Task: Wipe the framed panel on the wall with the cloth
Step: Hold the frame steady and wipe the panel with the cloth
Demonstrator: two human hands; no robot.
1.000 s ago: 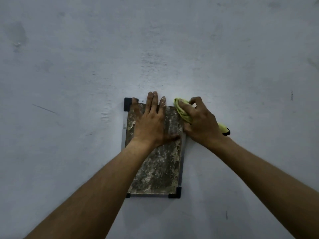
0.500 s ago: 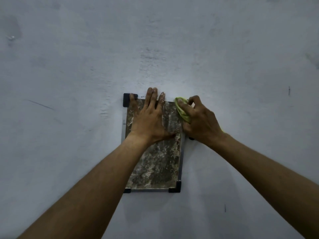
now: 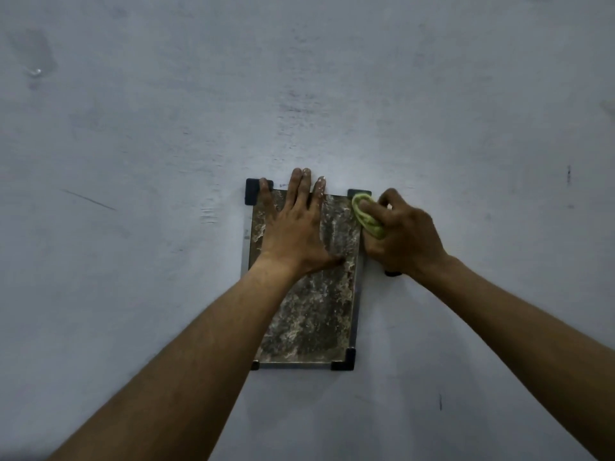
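Right hand [image 3: 404, 237] has slid a bit toward 3 o'clock since half a second ago, taking the cloth [image 3: 367, 219] with it. That uncovers the black corner piece [image 3: 359, 193] at the panel's 1 o'clock corner, which was hidden before. Left hand hasn't really budged.

So right now: the panel [image 3: 309, 314] hangs on the wall [image 3: 133, 128] just toward 6 o'clock from the middle of the view. It's a dark, mottled slab covered in whitish streaks, in a thin frame with black corners.

The left hand [image 3: 293, 234] lies flat on the panel's upper half with nothing in it. Its fingers [image 3: 301, 191] are straight and point to 12 o'clock, with the tips just past the top edge, and the thumb sticks out toward 3 o'clock. There's some white gunk on the fingertips.

The right hand is curled around the bunched-up yellow-green cloth and has it right against the panel's right edge, around 2 o'clock, just under that corner piece. Most of that hand is over bare wall beside the frame.

A dark sliver [image 3: 392, 273] pokes out under the right hand at its 6 o'clock, and I can't tell what it is.
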